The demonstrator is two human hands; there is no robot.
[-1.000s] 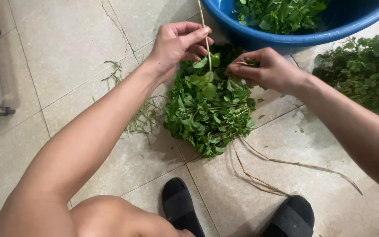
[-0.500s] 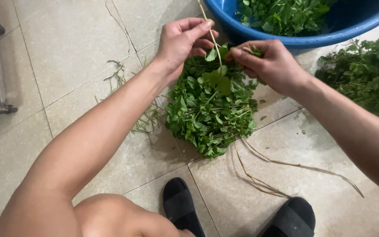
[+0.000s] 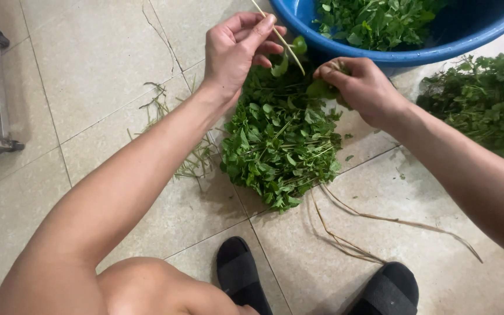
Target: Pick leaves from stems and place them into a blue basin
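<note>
Both arms bare, no sleeves, no watch or rings visible on left hand [image 3: 235, 49] or right hand [image 3: 360, 87]. Bare knee. Black slides [image 3: 241, 274], broad strap, one per foot.

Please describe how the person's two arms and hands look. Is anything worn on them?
Both arms are bare up to the frame edge: no sleeves show. The left hand and the right hand wear no gloves, and no ring, watch or bracelet is visible on fingers or wrists. The fingernails look short and unpainted. No markings can be seen.
</note>
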